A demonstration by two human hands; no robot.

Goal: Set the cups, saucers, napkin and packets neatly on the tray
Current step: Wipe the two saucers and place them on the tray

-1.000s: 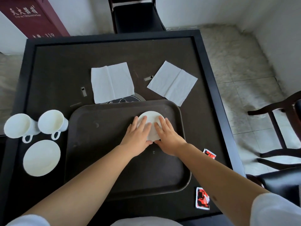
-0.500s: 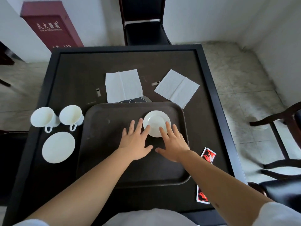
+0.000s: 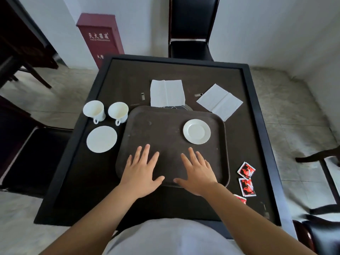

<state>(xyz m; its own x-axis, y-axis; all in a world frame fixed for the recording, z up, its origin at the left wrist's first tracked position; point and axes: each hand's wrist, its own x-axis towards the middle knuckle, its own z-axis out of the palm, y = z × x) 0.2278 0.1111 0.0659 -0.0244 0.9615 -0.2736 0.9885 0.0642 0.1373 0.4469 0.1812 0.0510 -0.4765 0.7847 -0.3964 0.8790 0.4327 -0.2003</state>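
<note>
One saucer (image 3: 196,131) sits on the tray (image 3: 158,124), at its far right. The other saucer (image 3: 101,139) lies just left of the tray (cups (image 3: 105,111) behind it). The left hand (image 3: 140,173) is nearer it. Both hands, right (image 3: 197,173) too, are flat, spread wide, and hold nothing.

walls: plain white (image 3: 257,24)
floor: pale mottled tiles (image 3: 294,111)
table: square dark wooden table (image 3: 257,100)
seating: black padded chair (image 3: 191,34) at far side
cabinet: dark red metal box (image 3: 100,37) against wall
</note>
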